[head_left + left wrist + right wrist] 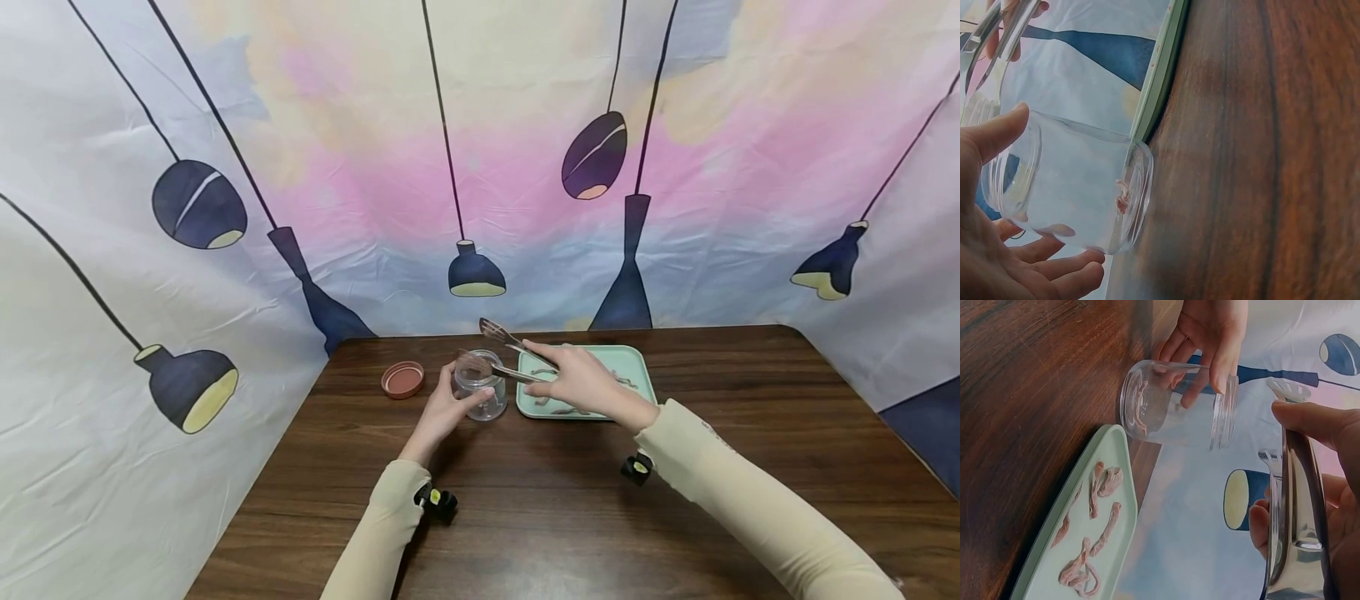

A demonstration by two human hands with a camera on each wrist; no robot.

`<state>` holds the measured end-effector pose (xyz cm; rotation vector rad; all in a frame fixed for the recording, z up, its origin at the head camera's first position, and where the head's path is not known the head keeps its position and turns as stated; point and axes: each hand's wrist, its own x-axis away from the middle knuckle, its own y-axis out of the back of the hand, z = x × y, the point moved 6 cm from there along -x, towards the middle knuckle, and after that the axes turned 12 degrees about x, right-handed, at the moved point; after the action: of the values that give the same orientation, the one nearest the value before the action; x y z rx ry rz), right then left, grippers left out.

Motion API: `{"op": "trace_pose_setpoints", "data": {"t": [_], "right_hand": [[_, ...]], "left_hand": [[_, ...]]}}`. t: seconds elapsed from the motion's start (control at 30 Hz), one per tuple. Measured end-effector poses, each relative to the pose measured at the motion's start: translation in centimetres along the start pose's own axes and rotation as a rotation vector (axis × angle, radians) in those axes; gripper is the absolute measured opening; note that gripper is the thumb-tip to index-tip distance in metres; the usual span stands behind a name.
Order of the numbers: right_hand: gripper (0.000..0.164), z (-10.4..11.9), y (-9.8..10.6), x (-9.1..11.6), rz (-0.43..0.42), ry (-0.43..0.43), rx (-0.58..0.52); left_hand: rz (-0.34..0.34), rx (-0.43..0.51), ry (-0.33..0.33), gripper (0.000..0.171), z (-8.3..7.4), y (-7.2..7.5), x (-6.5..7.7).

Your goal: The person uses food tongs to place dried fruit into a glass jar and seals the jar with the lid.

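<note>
My left hand (441, 412) holds a clear jar (491, 407) on the table, its thumb on one side and fingers round the other. The jar has no lid on, and a small pinkish-brown shrivelled strip (1122, 197) lies at its bottom. With my right hand (583, 385) I grip metal tongs (517, 374) by their arms. The tongs' slotted ends are spread apart above the jar's mouth, with nothing seen between them. Below my right hand is a pale green tray (1110, 439) bearing several similar strips (1106, 529).
A reddish-brown round lid (402, 380) lies on the dark wooden table (525, 517), left of the jar. Behind the table's far edge hangs a cloth backdrop (375, 167) printed with lamps. A dark camera mount sits at each wrist.
</note>
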<state>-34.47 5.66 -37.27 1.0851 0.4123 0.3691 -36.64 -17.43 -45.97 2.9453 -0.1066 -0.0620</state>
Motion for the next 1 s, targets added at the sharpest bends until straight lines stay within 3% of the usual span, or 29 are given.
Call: {"op": "trace_pose_setpoints", "data": {"t": [0.23, 0.53, 0.87, 1.0], "right_hand": [[0.083, -1.1, 0.7, 0.3, -0.066, -0.006, 0.018], [0.075, -3.5, 1.2, 1.5, -0.072, 0.001, 0.02], [0.091, -5.7, 0.3, 2.2, -0.102, -0.072, 0.07], [0.084, -6.5, -0.6, 2.2, -0.083, -0.089, 0.068]], "left_hand": [[0.004, 0.033, -0.02, 0.091, -0.1, 0.0, 0.0], [0.013, 0.043, -0.002, 0.089, 0.1, -0.1, 0.0], [0.026, 0.034, 0.004, 0.081, -4.0, -0.6, 2.6], [0.026, 0.037, 0.003, 0.08, -4.4, -0.7, 3.1]]}}
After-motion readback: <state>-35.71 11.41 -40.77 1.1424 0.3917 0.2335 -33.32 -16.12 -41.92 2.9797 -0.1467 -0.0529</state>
